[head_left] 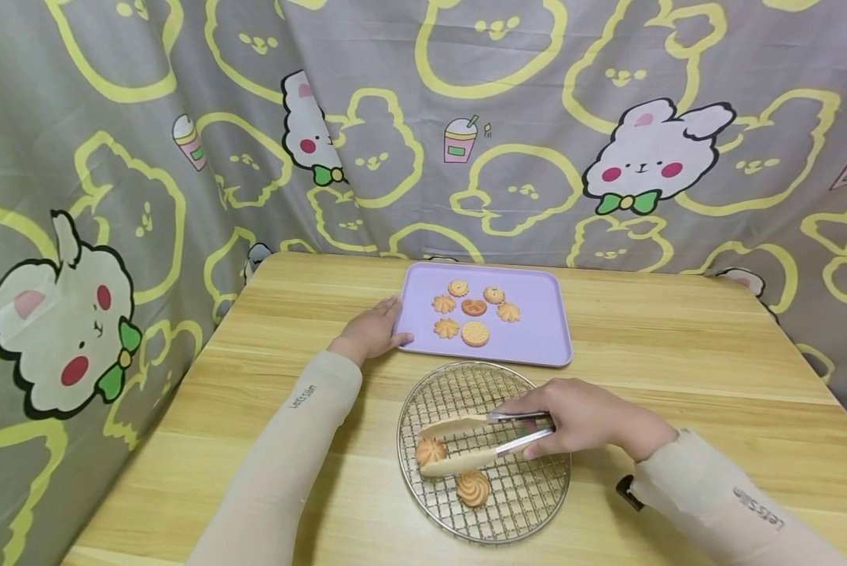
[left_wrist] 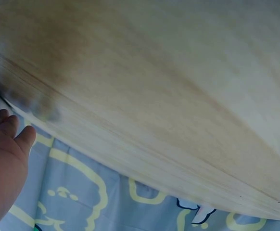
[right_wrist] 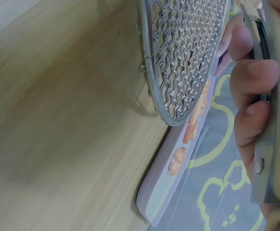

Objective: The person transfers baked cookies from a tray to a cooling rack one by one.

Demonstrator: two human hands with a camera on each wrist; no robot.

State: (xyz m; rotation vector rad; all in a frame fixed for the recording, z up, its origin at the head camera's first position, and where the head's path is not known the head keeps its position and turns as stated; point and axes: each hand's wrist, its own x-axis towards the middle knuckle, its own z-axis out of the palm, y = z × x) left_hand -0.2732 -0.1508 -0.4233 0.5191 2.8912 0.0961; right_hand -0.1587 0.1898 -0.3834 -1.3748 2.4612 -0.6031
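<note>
Right hand over the right side of the round wire rack, fingers curled round the handles of the tongs. Tong tips squeezed narrow on a swirl cookie at the rack's left edge (cookie pinched between both wooden tips). A second swirl cookie lying loose on the mesh just beside it, toward the table's near edge.

Left hand flat on the wooden table, fingers straight and relaxed, fingertips touching the left rim of the lilac tray. Nothing gripped there. Same fingers in the left wrist view, lying loose against the table edge.

Tray sitting just behind the rack, toward the table's far edge, near but apart from it. Seven small biscuits clustered in the tray's left half (a pretzel shape in the middle, rounds and shells about it).

From the right wrist: rack mesh close up, tray edge beyond, fingers wrapped on the metal tong arm.

Rabbit-print cloth hanging behind the table.
</note>
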